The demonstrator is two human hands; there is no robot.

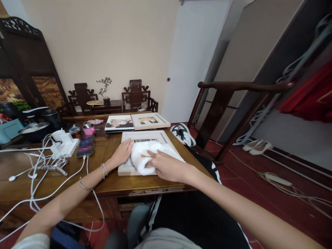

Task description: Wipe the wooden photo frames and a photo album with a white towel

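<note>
A light wood picture frame [126,169] lies flat near the table's front edge, with a pale mat and a dark picture partly showing. On it rests a fluffy white cloth [142,152], bunched up and covering much of the frame's middle and right. My right hand [164,166] grips the cloth, with a finger or two stretched over it and the others curled at its fold. My left hand [123,153] lies flat on the frame's left side, fingers stretched out and fingertips beside the cloth. Its underside is hidden.
Behind lie another framed picture [147,120] and a printed picture panel [119,122]. To the left, a white power strip [64,145], tangled white cables [38,166], a phone [85,147] and a pink cup [89,129] sit on the wooden table [109,186]. A wooden chair [220,107] stands right.
</note>
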